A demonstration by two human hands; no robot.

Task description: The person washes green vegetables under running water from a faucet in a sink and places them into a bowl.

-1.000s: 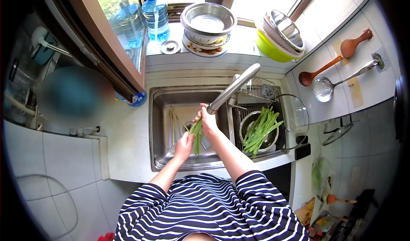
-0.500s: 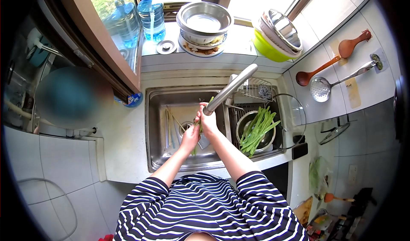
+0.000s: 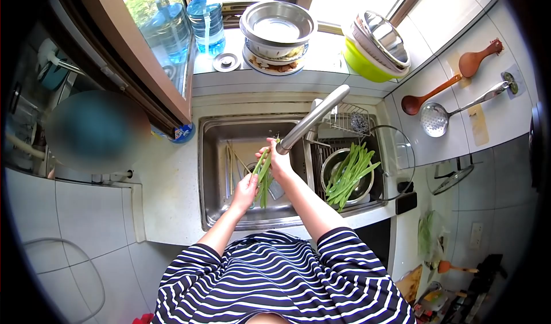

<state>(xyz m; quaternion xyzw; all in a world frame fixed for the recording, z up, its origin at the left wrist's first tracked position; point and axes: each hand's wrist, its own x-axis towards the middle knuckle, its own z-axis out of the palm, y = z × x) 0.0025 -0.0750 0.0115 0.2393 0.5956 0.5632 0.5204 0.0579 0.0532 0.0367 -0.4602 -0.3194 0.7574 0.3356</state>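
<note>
Over the left sink basin (image 3: 213, 209), both hands are closed around a small bunch of long flat green beans (image 3: 264, 180). My left hand (image 3: 245, 191) grips the beans at their lower left side. Right under the faucet's spout, my right hand (image 3: 279, 162) holds their upper part, and its palm side is partly hidden by the faucet (image 3: 314, 120). A larger pile of green beans (image 3: 351, 174) lies in a metal bowl (image 3: 367, 191) in the right basin. Thin sticks, perhaps chopsticks (image 3: 230, 166), rest on the sink bottom left of my hands.
A wire rack (image 3: 344, 117) with a steel scrubber (image 3: 360, 123) sits behind the right basin. A glass lid (image 3: 412, 163) stands at its right edge. Stacked bowls (image 3: 278, 22), a green basin (image 3: 361, 62) and a blue bottle (image 3: 206, 28) line the sill. Ladles (image 3: 434, 120) hang right.
My left hand has moved slightly down and left, away from my right hand. More of the bean bunch now shows between them, fanned downward. The view has shifted a little.
</note>
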